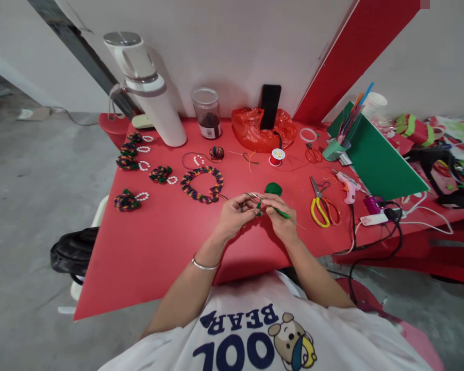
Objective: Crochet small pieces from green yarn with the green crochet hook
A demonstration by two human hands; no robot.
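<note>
My right hand point(283, 220) grips a crochet hook point(282, 213) with a green handle, its thin tip pointing left. My left hand point(235, 216) is closed on green yarn point(251, 195), which runs over its fingers. A small green crochet piece point(259, 206) sits between both hands, partly covered by the fingers. Just behind them lies a ball of green yarn point(273, 189). To the left is a multicolored crocheted ring point(202, 184), with a tail of yarn trailing toward my left hand.
Several crocheted flowers with white bead loops point(127, 200) lie on the left of the red table point(170, 263). Behind stand a white flask point(164, 113), a jar point(208, 113) and a phone point(270, 105). Scissors point(320, 203), a glue gun point(349, 186) and a power strip point(374, 219) lie right.
</note>
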